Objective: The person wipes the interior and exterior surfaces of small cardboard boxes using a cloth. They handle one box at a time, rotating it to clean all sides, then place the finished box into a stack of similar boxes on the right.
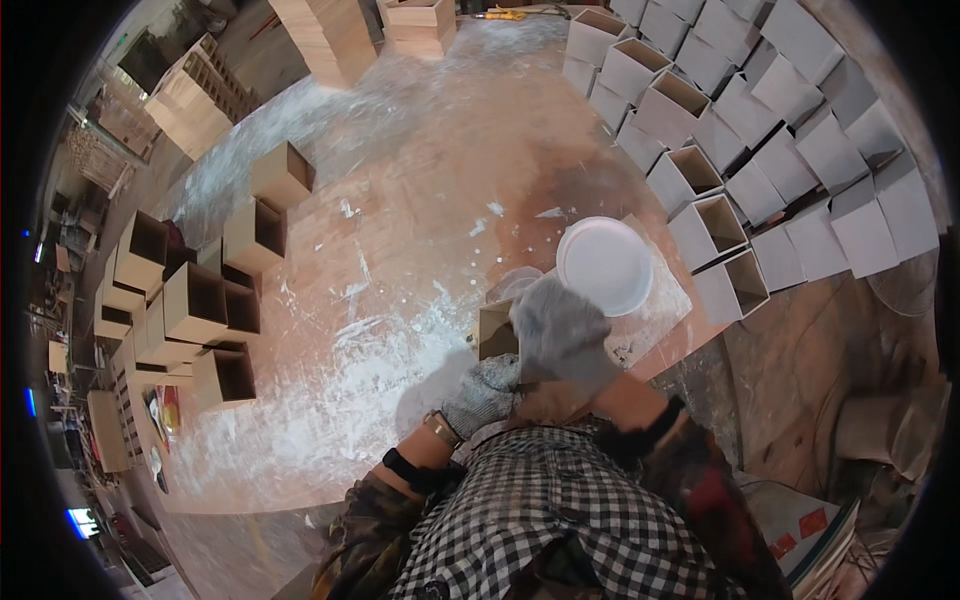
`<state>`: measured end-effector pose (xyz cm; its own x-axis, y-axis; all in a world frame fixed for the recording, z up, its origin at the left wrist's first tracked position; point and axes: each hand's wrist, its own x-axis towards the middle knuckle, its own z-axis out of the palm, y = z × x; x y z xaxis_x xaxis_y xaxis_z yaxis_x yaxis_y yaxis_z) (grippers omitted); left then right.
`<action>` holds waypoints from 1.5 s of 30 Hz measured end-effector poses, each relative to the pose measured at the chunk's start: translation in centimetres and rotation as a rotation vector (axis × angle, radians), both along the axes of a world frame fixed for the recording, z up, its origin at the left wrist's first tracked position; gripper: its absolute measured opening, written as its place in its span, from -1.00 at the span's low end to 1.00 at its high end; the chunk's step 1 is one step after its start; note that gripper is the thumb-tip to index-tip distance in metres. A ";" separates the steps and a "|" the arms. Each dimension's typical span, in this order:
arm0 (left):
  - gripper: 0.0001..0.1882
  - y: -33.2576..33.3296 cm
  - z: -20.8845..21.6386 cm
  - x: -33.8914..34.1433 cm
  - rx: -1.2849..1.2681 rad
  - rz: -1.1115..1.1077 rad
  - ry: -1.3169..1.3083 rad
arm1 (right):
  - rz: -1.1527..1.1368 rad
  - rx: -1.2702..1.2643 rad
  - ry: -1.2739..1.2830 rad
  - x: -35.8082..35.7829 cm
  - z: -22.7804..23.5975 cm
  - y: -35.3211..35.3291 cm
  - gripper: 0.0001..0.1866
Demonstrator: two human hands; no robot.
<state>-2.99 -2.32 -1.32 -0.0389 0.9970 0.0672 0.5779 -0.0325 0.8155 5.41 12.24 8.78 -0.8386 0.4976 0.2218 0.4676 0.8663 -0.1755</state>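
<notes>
My left hand [482, 396], in a grey knit glove, grips the near side of a small open wooden box [495, 328] close to my body. The box's hollow inside faces up at me. Against the box's right side is my right hand [562, 325], also gloved. Motion smears its fingers, so whether it holds anything is hidden. Just beyond it stands a round tub [604, 266] with white contents, on a white-smeared board [668, 300]. A clear, thin plastic-looking piece [515, 283] lies left of the tub.
Several bare tan boxes [195, 300] stand at the table's left edge. Rows of white-coated boxes [790, 165] fill the right side. Taller wooden stacks [325, 40] rise at the far edge. White smears and flakes mark the brown tabletop [400, 230].
</notes>
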 end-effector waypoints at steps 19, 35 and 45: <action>-0.64 -0.9 -0.7 -0.7 -0.049 0.074 0.100 | 0.129 -0.127 0.112 -3.5 -0.8 3.8 -0.75; -0.68 -0.9 0.7 -0.4 -0.027 0.083 -0.043 | -0.159 -0.275 -0.084 -1.0 -2.9 5.8 -0.65; -0.66 -0.9 0.5 -0.1 -0.016 0.099 -0.193 | 0.226 -0.154 0.135 3.8 -3.3 -1.2 -0.67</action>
<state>-3.14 -3.23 -0.79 -0.1472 0.9886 0.0330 0.4108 0.0308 0.9112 9.22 11.00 5.51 -0.9001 0.3381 0.2748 0.2295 0.9041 -0.3604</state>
